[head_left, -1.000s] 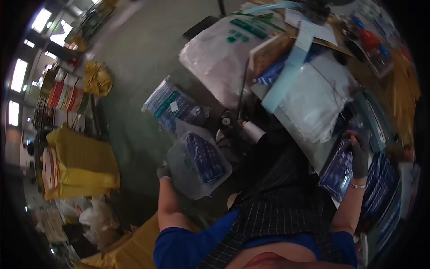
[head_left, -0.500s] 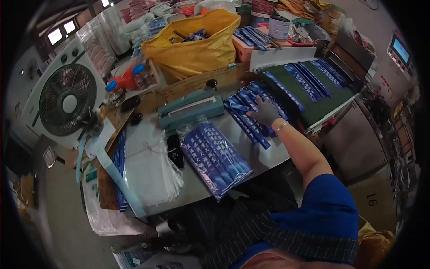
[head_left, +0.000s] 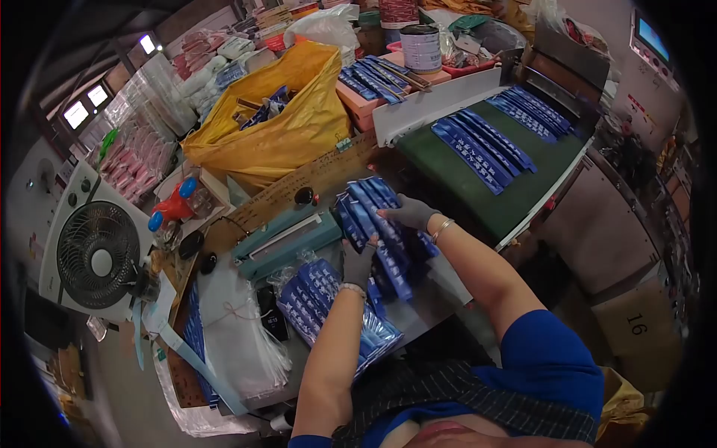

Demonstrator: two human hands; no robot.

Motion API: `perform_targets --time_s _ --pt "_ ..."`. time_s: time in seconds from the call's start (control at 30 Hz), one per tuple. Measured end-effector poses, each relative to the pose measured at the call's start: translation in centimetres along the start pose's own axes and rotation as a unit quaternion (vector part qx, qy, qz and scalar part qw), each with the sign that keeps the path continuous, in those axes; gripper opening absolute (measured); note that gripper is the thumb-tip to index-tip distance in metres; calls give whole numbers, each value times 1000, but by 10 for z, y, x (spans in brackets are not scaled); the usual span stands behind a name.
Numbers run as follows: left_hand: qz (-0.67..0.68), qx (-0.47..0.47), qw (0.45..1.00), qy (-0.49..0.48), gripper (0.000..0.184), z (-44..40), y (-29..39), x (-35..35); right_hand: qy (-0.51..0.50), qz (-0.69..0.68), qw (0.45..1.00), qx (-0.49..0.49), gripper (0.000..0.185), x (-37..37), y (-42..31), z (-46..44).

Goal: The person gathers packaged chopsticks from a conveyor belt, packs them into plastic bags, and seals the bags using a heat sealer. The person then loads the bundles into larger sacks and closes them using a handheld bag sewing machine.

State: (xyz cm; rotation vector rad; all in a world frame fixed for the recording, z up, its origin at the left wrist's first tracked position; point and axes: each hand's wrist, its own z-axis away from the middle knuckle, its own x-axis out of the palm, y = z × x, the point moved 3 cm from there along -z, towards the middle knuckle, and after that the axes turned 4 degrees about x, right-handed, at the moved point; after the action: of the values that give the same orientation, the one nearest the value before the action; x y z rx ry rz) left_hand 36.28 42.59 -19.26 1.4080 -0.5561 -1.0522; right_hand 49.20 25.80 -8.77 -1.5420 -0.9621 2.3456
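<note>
Between my two grey-gloved hands is a loose bundle of long, narrow blue packets (head_left: 367, 216) with white printed characters, held tilted over the metal table. My right hand (head_left: 413, 213) grips the bundle's right side, its thumb lying across the front. At the lower left edge, my left hand (head_left: 360, 263) closes on the same packets; some of its fingers are hidden. Just left of that hand lies a clear bag of similar blue packets (head_left: 305, 302), partly covered by my left forearm. Behind it sits a teal bag sealer (head_left: 287, 246).
More blue packets (head_left: 478, 149) lie on the green conveyor belt (head_left: 441, 183) to the right. A yellow sack (head_left: 299, 112) stands behind the table. Clear plastic bags (head_left: 237, 328), a phone (head_left: 273, 317) and a fan (head_left: 101, 254) are on the left.
My left hand has come into view and closed on the packets. My right hand, earlier spread over them on the table, now grips them as a raised bundle. The view has shifted.
</note>
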Motion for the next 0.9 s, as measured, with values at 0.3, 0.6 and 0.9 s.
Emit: perform_targets --time_s 0.3,0.6,0.9 --pt "-24 -41 999 -11 90 -24 26 -8 166 17 985 34 114 42 -13 3" --pt "276 -125 928 -215 66 84 50 -16 -158 -530 832 -45 54 83 -15 85" --pt "307 219 925 -48 75 153 157 -68 -53 -529 756 -381 110 -36 -104 182"
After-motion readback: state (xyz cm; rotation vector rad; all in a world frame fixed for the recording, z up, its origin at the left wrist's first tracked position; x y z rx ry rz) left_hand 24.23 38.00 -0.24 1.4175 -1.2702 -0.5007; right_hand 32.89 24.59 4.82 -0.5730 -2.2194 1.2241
